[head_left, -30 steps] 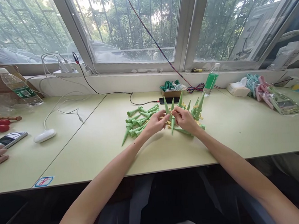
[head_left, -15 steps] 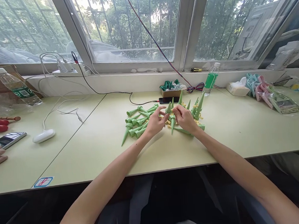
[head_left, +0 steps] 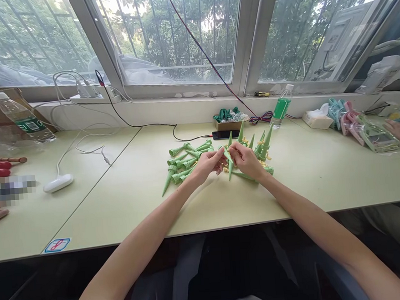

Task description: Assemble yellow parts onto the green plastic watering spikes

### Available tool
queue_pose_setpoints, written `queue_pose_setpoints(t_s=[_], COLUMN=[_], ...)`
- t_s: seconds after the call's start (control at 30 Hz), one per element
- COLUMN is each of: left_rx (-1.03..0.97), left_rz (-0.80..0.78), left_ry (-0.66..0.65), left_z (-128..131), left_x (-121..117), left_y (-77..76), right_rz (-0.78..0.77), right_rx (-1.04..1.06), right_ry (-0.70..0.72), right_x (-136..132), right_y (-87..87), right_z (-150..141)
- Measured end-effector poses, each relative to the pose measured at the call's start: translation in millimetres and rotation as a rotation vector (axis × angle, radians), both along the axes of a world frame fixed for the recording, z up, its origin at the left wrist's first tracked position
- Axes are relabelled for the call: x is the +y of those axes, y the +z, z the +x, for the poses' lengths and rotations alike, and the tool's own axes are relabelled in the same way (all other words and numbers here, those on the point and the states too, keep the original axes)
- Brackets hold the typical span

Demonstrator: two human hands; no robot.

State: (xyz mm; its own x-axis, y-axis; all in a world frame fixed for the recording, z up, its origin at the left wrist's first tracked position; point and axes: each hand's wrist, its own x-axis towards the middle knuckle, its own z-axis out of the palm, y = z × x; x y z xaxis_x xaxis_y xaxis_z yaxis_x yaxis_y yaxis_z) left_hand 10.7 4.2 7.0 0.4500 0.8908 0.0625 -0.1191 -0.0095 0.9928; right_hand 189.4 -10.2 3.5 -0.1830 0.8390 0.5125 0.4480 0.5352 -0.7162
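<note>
Green plastic spike (head_left: 226, 153) between my hands: my left hand (head_left: 206, 164) pinches it, while my right hand (head_left: 248, 161) has its fingertips pressed together at its side, around what I cannot tell. Too hard a sideways push could slip it from my left fingers, knocking the upright spikes (head_left: 268, 141) just beyond and scattering the small yellow pieces (head_left: 269, 158) among them.

Left hand (head_left: 206, 165) and right hand (head_left: 247, 160): at green spike (head_left: 228, 156) | Green cones (head_left: 183, 162): on counter (head_left: 122, 210), left
</note>
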Motion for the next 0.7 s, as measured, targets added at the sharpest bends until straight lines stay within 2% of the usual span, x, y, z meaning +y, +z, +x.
queue_pose_setpoints(t_s=[0.17,0.37,0.53,0.63,0.7], left_rx=[0.111,0.314,0.428,0.452,0.443], left_rz=[0.219,0.49,0.695,0.753,0.739], left_ry=[0.036,0.19,0.257,0.291,0.31], left_z=[-2.6,-0.7,-1.5,-1.7,-0.7], left_x=[0.1,-1.8,0.9,3.0,3.4], left_y=[-1.7,-1.5,-3.8,-6.0,-6.5], right_rz=[-0.022,-0.01,0.005,0.015,0.029], right_rx=[-0.016,-0.058,-0.082,-0.079,-0.055], right_ry=[-0.002,-0.02,-0.022,-0.024,-0.031], right_x=[1.7,4.4,5.4,4.7,3.3], right_y=[-2.7,-4.2,-3.5,-2.6,-1.5], right_z=[0.4,2.4,3.6,2.5,1.0])
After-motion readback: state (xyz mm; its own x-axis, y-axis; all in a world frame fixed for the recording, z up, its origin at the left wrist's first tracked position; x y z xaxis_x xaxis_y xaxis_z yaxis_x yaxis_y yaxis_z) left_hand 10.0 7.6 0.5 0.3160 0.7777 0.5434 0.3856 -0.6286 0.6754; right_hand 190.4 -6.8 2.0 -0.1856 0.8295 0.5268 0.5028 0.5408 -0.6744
